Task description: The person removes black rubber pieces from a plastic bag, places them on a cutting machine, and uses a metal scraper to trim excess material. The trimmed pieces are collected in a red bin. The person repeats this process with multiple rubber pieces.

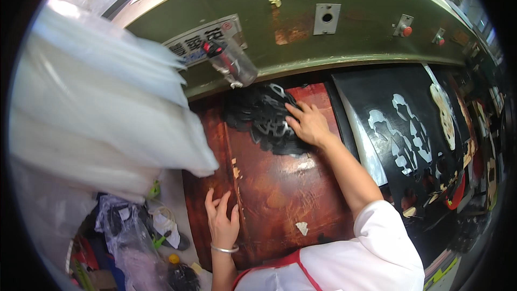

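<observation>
Fingers (210,200) of the left hand (221,227) are bent, loose and apart, with nothing in them. They are over the near left part of a red-brown board (277,196); I cannot tell if they touch it. A silver bracelet (224,249) goes around that wrist. Near the person, a small pale scrap (302,228) lies on the board.

Farther off, the right hand (312,127) reaches out with its fingers spread. Their tips touch the right side of a big pile of thin black pieces (266,124) on the far part of the board. I cannot tell if they pinch a piece.

Lots of pieces are together in one pile, so that part looks mostly done. But they lie every which way, so sorting them or making them neat looks not done yet. I cannot count them.

Right of the board, a black sheet (377,91) shows pale, curvy shapes (424,153); they may be holes, but I cannot tell. Past the pile, a see-through bottle (237,64) tilts in front of a green machine wall (366,37).
</observation>
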Demonstrator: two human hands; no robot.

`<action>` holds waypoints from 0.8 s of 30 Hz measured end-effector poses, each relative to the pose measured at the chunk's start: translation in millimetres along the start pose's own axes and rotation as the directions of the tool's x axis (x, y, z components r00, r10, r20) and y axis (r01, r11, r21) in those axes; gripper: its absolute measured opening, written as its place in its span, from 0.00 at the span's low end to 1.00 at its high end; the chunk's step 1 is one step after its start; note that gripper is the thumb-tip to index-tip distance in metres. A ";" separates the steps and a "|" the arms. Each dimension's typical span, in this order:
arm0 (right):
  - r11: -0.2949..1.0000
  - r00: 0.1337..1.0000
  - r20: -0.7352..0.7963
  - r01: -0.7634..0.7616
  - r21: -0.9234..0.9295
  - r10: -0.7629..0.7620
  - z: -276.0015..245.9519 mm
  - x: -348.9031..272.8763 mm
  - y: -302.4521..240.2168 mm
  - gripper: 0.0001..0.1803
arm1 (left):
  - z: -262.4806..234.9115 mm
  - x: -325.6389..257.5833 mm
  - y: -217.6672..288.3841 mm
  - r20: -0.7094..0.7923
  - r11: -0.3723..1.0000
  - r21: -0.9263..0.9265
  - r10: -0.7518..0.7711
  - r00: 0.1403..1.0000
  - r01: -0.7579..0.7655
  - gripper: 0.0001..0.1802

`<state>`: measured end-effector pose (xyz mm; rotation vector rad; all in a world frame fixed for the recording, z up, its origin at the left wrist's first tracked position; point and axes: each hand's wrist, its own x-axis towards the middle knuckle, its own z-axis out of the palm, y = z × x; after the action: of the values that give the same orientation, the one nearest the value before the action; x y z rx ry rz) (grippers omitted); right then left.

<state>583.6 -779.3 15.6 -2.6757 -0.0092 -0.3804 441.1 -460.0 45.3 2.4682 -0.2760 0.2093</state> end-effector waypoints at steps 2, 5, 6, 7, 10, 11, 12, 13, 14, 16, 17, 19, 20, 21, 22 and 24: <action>0.998 0.998 -0.020 0.064 -0.024 -0.065 -2.5 -42.5 -24.9 0.25 | 0.1 -0.5 -1.4 0.010 1.000 -0.020 -0.013 1.000 0.014 0.22; 0.990 0.991 0.031 0.128 0.057 -0.130 -8.6 -110.0 -66.9 0.26 | -4.4 2.1 -7.6 0.072 0.997 -0.074 -0.010 0.997 0.016 0.23; 0.986 0.985 0.071 0.150 0.070 -0.155 -11.7 -130.6 -80.9 0.26 | -7.8 4.7 -11.4 -0.008 0.998 -0.056 0.010 1.000 -0.011 0.23; 0.978 0.977 0.091 0.183 0.095 -0.192 -15.9 -149.0 -93.4 0.26 | -11.1 9.0 -16.4 -0.060 0.999 -0.032 0.016 0.998 -0.018 0.23; 0.945 0.924 0.220 0.279 0.168 -0.312 -25.8 -182.5 -114.3 0.29 | -19.3 30.6 -36.7 -0.198 0.999 0.031 0.021 0.980 -0.016 0.22; 0.938 0.899 0.278 0.294 0.185 -0.337 -28.3 -188.7 -116.9 0.31 | -20.3 39.1 -43.9 -0.214 0.995 0.078 0.071 0.974 -0.056 0.21; 0.937 0.905 0.297 0.227 0.265 -0.303 -30.9 -192.9 -116.7 0.32 | -18.7 50.4 -50.7 -0.067 0.987 0.095 0.133 0.989 -0.126 0.21; 0.925 0.909 0.299 0.185 0.333 -0.289 -31.9 -194.7 -115.0 0.34 | -16.0 58.7 -55.8 0.009 0.966 0.089 0.244 0.970 -0.244 0.22; 0.920 0.927 0.338 0.019 0.392 -0.164 -34.5 -196.9 -112.0 0.35 | -13.1 62.8 -58.8 0.171 0.967 0.113 0.208 0.963 -0.228 0.21; 0.868 0.939 0.345 -0.185 0.460 0.017 -38.9 -197.9 -105.3 0.33 | -13.9 67.1 -64.0 0.403 0.973 0.126 0.126 0.906 -0.191 0.20; 0.736 0.866 0.468 -0.430 0.522 0.174 -41.6 -197.6 -102.6 0.32 | -17.1 63.7 -65.0 0.443 0.980 0.096 0.115 0.889 -0.175 0.21; 0.891 0.900 0.435 -0.192 0.411 -0.007 -50.6 -197.9 -100.2 0.24 | -29.7 52.9 -67.7 0.568 0.993 0.051 0.062 0.820 -0.110 0.23; 0.902 0.871 0.490 -0.195 0.386 -0.022 -56.3 -197.7 -100.1 0.22 | -37.9 42.6 -68.9 0.583 0.993 0.053 0.054 0.810 -0.105 0.27; 0.911 0.838 0.545 -0.196 0.362 -0.036 -61.2 -197.6 -101.8 0.20 | -47.8 33.9 -72.0 0.671 0.996 0.057 0.008 0.741 -0.062 0.34; 0.918 0.830 0.555 -0.172 0.358 -0.061 -65.6 -196.5 -104.1 0.17 | -57.9 20.2 -74.9 0.710 0.996 0.047 0.016 0.704 -0.070 0.36; 0.896 0.765 0.642 -0.321 0.306 0.055 -70.7 -193.8 -111.1 0.16 | -72.9 -6.4 -82.8 0.730 0.996 -0.030 0.081 0.678 -0.087 0.45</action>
<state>371.1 -698.2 71.8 -2.2352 -0.0082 0.5367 449.4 -350.1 52.9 2.4258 -0.7269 -0.7814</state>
